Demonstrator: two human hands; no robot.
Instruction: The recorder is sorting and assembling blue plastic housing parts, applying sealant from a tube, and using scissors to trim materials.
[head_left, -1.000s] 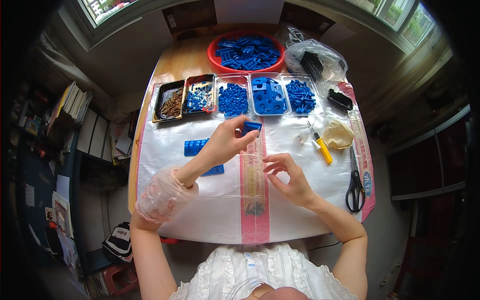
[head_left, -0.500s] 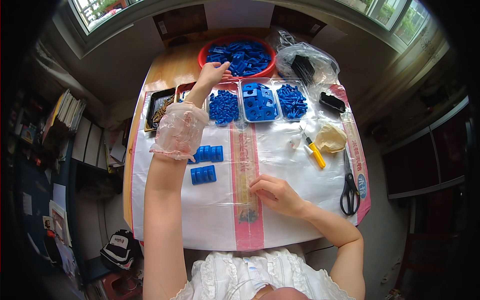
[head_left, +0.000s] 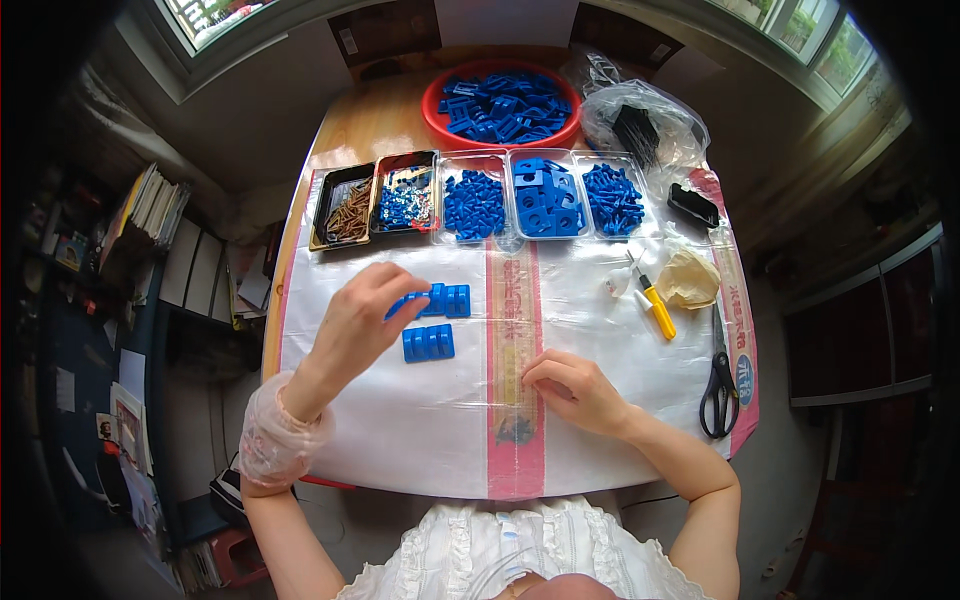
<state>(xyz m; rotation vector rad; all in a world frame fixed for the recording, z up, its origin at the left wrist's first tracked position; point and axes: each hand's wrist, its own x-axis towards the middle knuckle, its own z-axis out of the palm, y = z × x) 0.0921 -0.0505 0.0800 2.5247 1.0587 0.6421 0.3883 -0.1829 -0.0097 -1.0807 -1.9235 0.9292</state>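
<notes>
Blue ribbed plastic blocks point(head_left: 437, 300) lie in a row on the white sheet point(head_left: 400, 420) covering the counter, and the left hand point(head_left: 358, 325) pinches the row's near end with curled fingers. A second blue block point(head_left: 428, 343) sits just below. The right hand point(head_left: 575, 390) rests loosely curled, empty, beside the pink strip point(head_left: 515, 460).

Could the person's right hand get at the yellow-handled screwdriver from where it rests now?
Probably yes. The right hand rests on the white sheet, and the yellow-handled screwdriver lies in the open up and to its right. Only bare sheet shows between them; the scissors lie off to the side.
</notes>
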